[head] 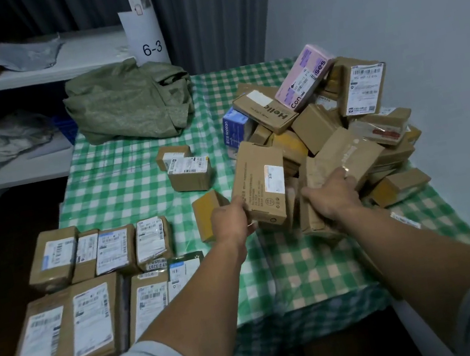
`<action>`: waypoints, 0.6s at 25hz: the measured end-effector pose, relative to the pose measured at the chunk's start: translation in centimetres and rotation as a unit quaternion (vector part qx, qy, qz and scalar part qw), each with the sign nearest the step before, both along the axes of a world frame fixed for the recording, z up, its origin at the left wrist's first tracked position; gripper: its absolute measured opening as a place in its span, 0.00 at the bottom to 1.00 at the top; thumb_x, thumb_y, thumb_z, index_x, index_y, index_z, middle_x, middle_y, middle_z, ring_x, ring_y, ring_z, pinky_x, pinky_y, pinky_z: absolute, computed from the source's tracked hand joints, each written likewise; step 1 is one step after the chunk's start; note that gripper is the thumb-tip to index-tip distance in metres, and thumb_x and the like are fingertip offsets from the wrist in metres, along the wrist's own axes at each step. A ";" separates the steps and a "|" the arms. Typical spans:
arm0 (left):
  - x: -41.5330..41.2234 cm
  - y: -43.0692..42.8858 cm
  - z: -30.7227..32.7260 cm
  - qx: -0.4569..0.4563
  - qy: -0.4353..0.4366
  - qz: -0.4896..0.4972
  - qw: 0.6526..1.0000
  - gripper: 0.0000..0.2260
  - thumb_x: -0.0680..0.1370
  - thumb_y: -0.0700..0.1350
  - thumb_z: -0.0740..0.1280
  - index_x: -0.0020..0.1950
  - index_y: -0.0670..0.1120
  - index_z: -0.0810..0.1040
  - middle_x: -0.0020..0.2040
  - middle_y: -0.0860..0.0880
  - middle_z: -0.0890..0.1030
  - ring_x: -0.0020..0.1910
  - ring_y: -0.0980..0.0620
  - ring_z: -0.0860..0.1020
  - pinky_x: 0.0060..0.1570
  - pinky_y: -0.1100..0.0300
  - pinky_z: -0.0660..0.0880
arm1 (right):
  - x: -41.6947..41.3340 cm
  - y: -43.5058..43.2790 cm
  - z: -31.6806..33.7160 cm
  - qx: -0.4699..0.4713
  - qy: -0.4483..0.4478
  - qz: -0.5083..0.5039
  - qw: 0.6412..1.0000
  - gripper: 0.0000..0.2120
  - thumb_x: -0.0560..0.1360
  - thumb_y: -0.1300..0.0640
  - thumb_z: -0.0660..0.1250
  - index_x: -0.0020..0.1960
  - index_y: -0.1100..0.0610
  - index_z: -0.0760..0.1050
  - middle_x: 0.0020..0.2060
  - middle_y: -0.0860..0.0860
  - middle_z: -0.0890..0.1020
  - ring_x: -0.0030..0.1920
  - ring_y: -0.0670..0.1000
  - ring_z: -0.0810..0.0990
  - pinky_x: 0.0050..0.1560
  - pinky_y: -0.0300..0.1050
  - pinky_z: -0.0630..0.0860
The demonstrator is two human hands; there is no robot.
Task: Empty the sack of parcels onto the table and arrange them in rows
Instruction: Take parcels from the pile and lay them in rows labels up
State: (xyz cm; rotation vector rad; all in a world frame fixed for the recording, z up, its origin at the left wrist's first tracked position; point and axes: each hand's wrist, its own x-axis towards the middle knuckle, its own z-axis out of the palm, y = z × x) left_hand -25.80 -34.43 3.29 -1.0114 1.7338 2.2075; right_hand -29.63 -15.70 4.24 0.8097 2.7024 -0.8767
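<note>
A heap of brown cardboard parcels [326, 130] lies on the right of the green checked table [121, 182]. My left hand [230, 221] grips the lower left corner of a tall brown box [260, 186] at the heap's near edge. My right hand [333, 196] holds a flat tape-wrapped brown parcel [346, 158] beside it. Two rows of labelled parcels [88, 282] lie at the table's near left. The emptied green sack [129, 102] is crumpled at the far left corner.
Two small labelled boxes [186, 167] sit mid-table and a small plain box [208, 213] lies by my left hand. A pink box [304, 77] tops the heap. White shelves [20, 74] with grey bags stand to the left; a wall closes the right.
</note>
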 end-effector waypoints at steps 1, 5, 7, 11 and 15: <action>0.3 -0.2 -0.3 0.004 -0.003 0.003 1.000 0.11 0.81 0.45 0.62 0.52 0.42 0.82 0.38 0.49 0.84 0.31 0.55 0.80 0.37 0.57 0.82 | 0.3 -0.1 -0.3 0.004 -0.001 0.012 1.000 0.47 0.71 0.40 0.73 0.78 0.57 0.51 0.73 0.60 0.62 0.69 0.66 0.69 0.68 0.63 0.70; 1.3 -0.5 -1.4 0.005 -0.019 -0.002 1.000 0.11 0.80 0.41 0.60 0.56 0.40 0.80 0.46 0.44 0.86 0.38 0.50 0.82 0.41 0.56 0.83 | 1.1 -0.4 -0.8 0.016 0.007 0.056 0.998 0.45 0.71 0.43 0.75 0.77 0.58 0.53 0.71 0.61 0.64 0.68 0.65 0.70 0.67 0.60 0.72; 1.4 -0.6 -1.9 0.009 -0.023 -0.002 1.000 0.11 0.81 0.42 0.60 0.58 0.40 0.78 0.48 0.44 0.86 0.41 0.49 0.84 0.41 0.58 0.84 | 1.1 -0.4 -0.9 0.008 0.012 0.068 0.998 0.46 0.71 0.44 0.76 0.77 0.57 0.53 0.70 0.61 0.64 0.68 0.65 0.70 0.68 0.61 0.72; 0.9 -0.3 -2.3 0.001 -0.027 -0.004 1.000 0.09 0.82 0.42 0.59 0.57 0.42 0.77 0.48 0.45 0.86 0.46 0.48 0.85 0.52 0.51 0.83 | 1.2 -0.2 -0.9 0.008 0.022 0.077 0.997 0.46 0.69 0.44 0.76 0.76 0.56 0.54 0.70 0.59 0.65 0.68 0.64 0.70 0.67 0.62 0.72; 0.9 -0.1 -2.1 0.002 -0.027 -0.004 1.000 0.10 0.81 0.40 0.58 0.55 0.43 0.78 0.49 0.44 0.86 0.48 0.46 0.85 0.54 0.47 0.82 | 1.1 -0.6 -0.5 0.014 0.022 0.088 0.996 0.45 0.70 0.45 0.75 0.76 0.56 0.54 0.70 0.59 0.65 0.68 0.62 0.69 0.66 0.60 0.72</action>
